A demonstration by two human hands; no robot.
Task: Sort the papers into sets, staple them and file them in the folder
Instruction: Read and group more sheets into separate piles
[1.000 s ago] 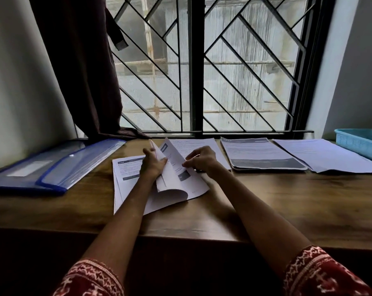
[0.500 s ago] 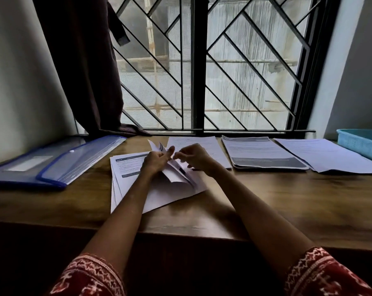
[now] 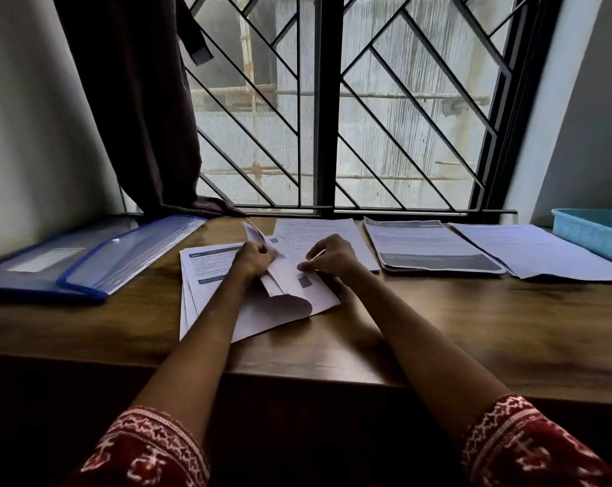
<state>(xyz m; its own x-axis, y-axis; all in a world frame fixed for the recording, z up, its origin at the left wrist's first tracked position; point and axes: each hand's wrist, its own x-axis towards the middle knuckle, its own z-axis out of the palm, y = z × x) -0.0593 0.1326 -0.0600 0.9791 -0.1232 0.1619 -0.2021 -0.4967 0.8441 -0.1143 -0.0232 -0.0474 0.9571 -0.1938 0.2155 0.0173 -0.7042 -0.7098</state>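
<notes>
A loose stack of printed papers (image 3: 213, 275) lies on the wooden desk (image 3: 438, 325) in front of me. My left hand (image 3: 252, 260) grips several lifted, folded-back sheets at their upper part. My right hand (image 3: 329, 258) pinches the sheet turned over to the right, whose lower edge curls onto the desk. Three other paper sets lie along the window side: one behind my hands (image 3: 318, 230), a set with a dark band (image 3: 431, 247), and a plain white set (image 3: 529, 251). An open blue transparent folder (image 3: 86, 265) rests at the left. No stapler is visible.
A teal plastic basket (image 3: 599, 233) sits at the far right. A dark curtain (image 3: 139, 110) hangs at the left of the barred window (image 3: 332, 100), its hem touching the desk. The desk's front edge runs just below the papers.
Both hands kept leafing through the stack. The lifted sheets stood up half a second ago; now one is laid over to the right under my right hand. The camera tilted slightly.
</notes>
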